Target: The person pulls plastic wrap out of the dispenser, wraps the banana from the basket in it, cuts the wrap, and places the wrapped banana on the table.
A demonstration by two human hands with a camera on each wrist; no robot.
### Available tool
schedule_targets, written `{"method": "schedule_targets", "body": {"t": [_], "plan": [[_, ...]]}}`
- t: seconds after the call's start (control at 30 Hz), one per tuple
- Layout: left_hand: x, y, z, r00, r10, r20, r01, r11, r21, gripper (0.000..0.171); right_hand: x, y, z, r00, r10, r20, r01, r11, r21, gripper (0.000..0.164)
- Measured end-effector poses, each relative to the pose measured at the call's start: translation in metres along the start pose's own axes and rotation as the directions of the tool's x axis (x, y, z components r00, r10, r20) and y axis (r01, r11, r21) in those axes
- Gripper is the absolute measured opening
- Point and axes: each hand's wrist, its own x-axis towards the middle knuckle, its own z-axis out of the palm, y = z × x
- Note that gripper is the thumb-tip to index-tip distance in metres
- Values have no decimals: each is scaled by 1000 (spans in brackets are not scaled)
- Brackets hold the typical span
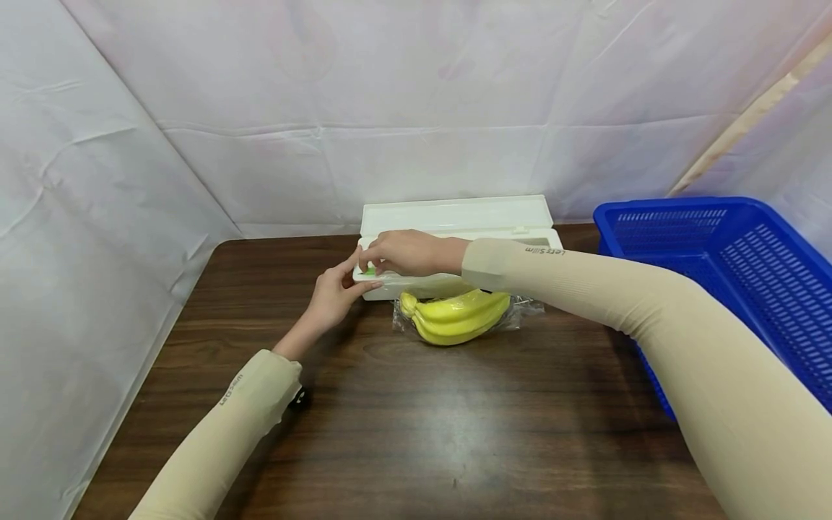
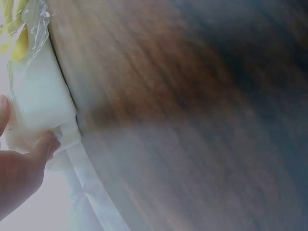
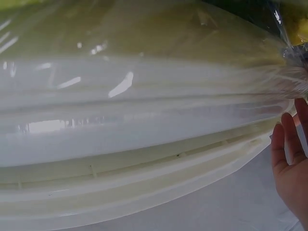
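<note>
Evidently, a white film dispenser box lies at the back of the table, with its lid opened towards the rear. A bunch of bananas, in clear film, rests just in front of it. The left hand holds the box's left end between thumb and fingers. The right hand reaches across, fingers bent down beside a green slider; whether it pinches this cannot be told.

In this inspector's judgement, the step demands a firm brace at the box end, film held taut and flat, and the slider drawn straight along its track with fingertips clear of any cutting edge. Slack film would probably bunch.

The tabletop is dark wood-grain and reflects overhead light. A blue perforated basket stands to the right. Creased white sheeting screens the back and sides.
</note>
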Motion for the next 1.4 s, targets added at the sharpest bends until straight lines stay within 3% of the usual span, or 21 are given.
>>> {"method": "schedule_targets", "body": {"t": [0.63, 0.97, 1.4], "plan": [[-2, 8, 1, 999, -46, -4, 46, 999, -9, 83, -8, 2, 0, 1000, 8, -5, -8, 1000, -7, 15], [-4, 2, -8, 998, -60, -2, 59, 997, -57, 82, -18, 4, -6, 999, 30, 9, -30, 999, -21, 15], [-4, 0, -4, 998, -68, -3, 67, 997, -36, 81, -19, 5, -5, 999, 36, 25, -35, 999, -25, 15]]}}
